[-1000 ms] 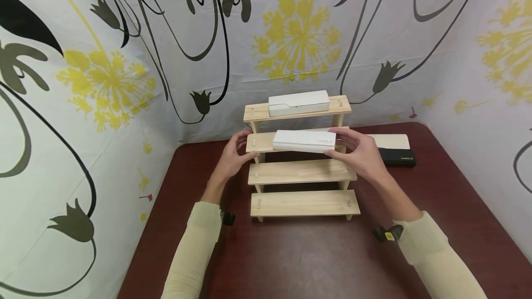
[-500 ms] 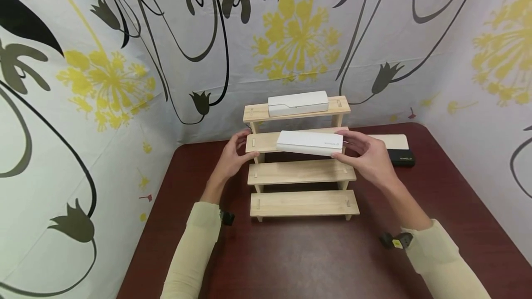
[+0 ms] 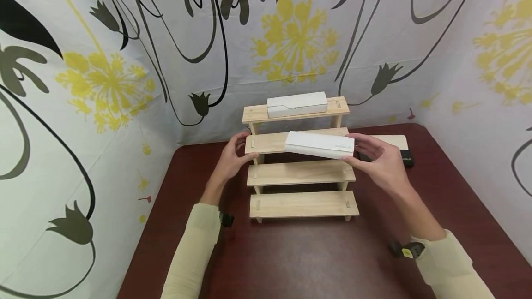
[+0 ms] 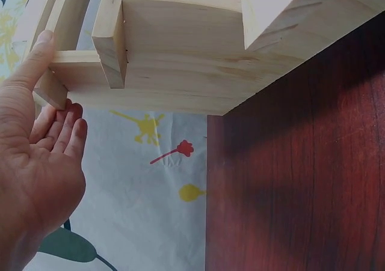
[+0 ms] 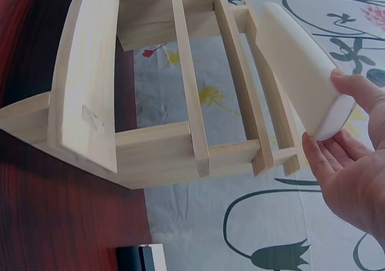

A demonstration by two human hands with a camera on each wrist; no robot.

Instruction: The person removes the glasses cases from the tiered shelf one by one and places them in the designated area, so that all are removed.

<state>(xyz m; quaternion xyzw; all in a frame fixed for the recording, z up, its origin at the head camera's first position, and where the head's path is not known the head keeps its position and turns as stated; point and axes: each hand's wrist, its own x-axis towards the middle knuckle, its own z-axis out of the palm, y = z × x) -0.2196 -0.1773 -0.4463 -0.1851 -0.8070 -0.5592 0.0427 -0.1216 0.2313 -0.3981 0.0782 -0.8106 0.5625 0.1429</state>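
A tiered wooden display stand (image 3: 303, 205) with several shelves stands on the table. My left hand (image 3: 230, 158) grips the left end of its second shelf from the top; in the left wrist view, the thumb (image 4: 40, 57) lies on one side of the board, the fingers on the other. My right hand (image 3: 384, 164) pinches the right end of a white oblong case (image 3: 320, 145) with small lettering on its front. That case is tilted, its right end lower, and overlaps the second shelf. In the right wrist view, the case (image 5: 301, 66) shows a gap from the shelf boards.
Another white case (image 3: 297, 105) lies on the top shelf. On the dark red table (image 3: 307, 257), right of the stand, lie a cream case (image 3: 394, 141) and a black case (image 3: 409, 158), partly behind my right hand. A flower-printed cloth (image 3: 232, 73) hangs around the table.
My right hand has drawn the white case rightward and slightly toward me along the second shelf, and its right end has dipped. The left hand has stayed on the stand.
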